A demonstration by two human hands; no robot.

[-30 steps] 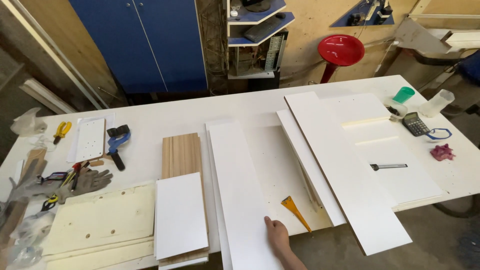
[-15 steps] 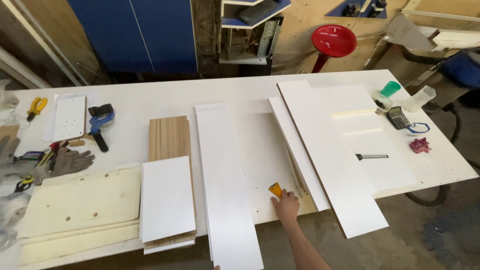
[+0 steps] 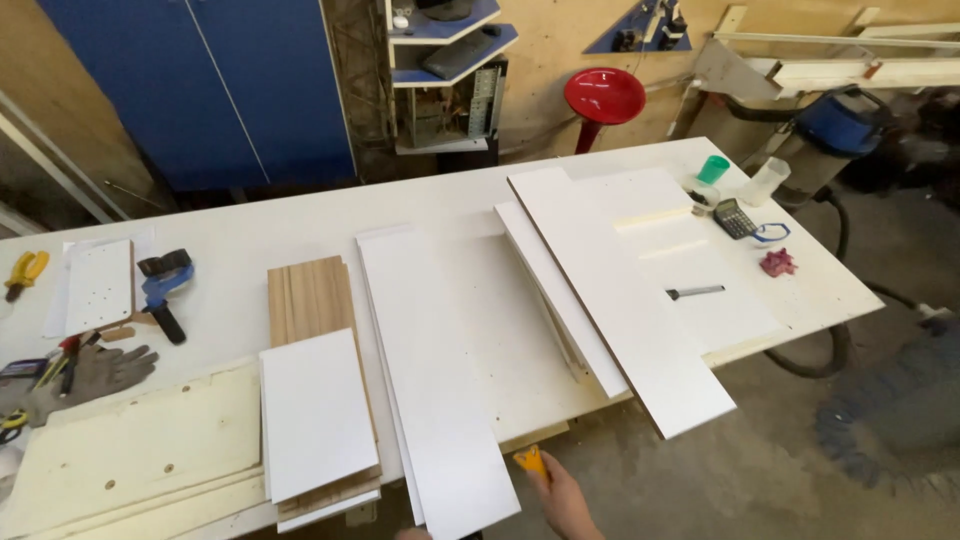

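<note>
Landmark for these notes: the long white panel [image 3: 435,375] lying lengthwise on the workbench [image 3: 300,225], its near end overhanging the front edge.

Far left of it, a grey work glove [image 3: 95,372] and a blue clamp [image 3: 165,290] sit on the bench, untouched. Just left of the panel, a short white board [image 3: 315,412] lies on a wood-grain board [image 3: 310,295].

At the panel's near end, a sliver of skin shows at the very bottom edge of my view. It may be my left hand, but nearly all of it is cut off; I cannot tell its pose or whether it is spread or closed.

Just right of the panel's near end, below the bench edge, my right hand [image 3: 565,500] comes up from the bottom of the view, back of hand toward the camera, wrist cut off. Its fingers are curled tight around a small yellow-orange tool [image 3: 530,462], whose tip pokes out above the knuckles. The rest of the tool is hidden in the fist, so its kind is unclear.

Further right of the panel, a wide white sheet [image 3: 620,290] lies angled, with a dark pen-like item [image 3: 695,292] on the board beyond it and a calculator [image 3: 738,217] past that.
</note>
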